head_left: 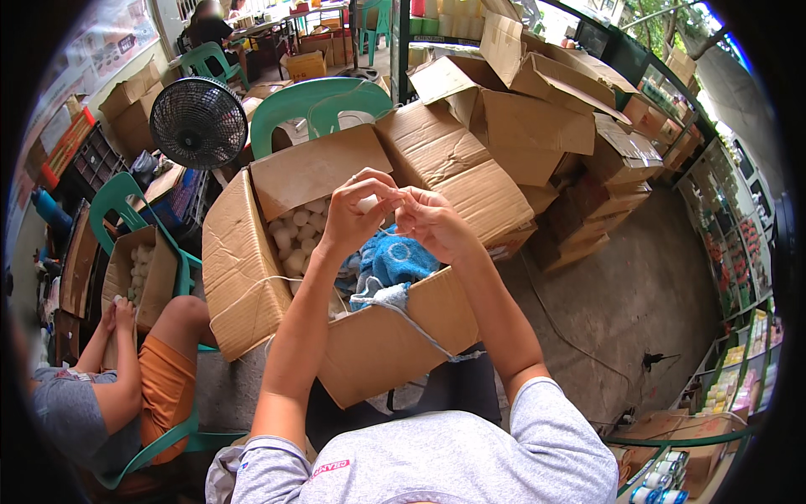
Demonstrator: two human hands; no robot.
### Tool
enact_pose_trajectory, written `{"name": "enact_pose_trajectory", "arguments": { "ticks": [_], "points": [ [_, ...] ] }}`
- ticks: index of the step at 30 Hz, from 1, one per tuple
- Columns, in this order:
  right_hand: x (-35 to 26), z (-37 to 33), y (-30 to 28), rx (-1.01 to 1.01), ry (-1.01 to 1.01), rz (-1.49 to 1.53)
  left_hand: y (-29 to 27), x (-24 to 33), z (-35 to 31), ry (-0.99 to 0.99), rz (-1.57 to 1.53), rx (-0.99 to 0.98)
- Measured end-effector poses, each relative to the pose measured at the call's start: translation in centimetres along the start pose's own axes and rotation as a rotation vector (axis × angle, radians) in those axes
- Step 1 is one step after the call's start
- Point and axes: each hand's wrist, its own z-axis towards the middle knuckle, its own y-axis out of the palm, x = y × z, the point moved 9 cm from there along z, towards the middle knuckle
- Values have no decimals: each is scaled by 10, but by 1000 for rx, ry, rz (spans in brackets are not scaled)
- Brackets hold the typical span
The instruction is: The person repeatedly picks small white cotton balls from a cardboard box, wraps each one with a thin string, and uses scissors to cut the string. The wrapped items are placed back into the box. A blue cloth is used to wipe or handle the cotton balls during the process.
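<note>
My left hand (pixel 357 210) and my right hand (pixel 432 220) are raised together above an open cardboard box (pixel 252 277). Between the fingertips of both hands sits a small white round piece (pixel 368 202). Inside the box lie several similar white round pieces (pixel 298 235) on the left and a blue cloth (pixel 395 259) on the right. A white string (pixel 411 319) hangs over the box's front flap.
A person in orange shorts (pixel 164 378) sits at my left on a green chair beside another box of white pieces (pixel 138 273). A black fan (pixel 198 123) and a green chair (pixel 319 105) stand behind the box. Stacked cardboard boxes (pixel 537 118) fill the right; shelves (pixel 739 252) line the far right.
</note>
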Motion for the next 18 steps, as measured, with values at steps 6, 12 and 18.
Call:
{"name": "enact_pose_trajectory", "arguments": {
  "ticks": [6, 12, 18],
  "points": [
    [0, 4, -8, 139, -93, 70, -1, -16, -2, -65, 32, 38],
    [-33, -3, 3, 420, -342, -446, 4, -56, -18, -532, -129, 24],
    [-36, -2, 2, 370, -357, -410, -4, -13, -5, -88, 138, 118]
  ]
}}
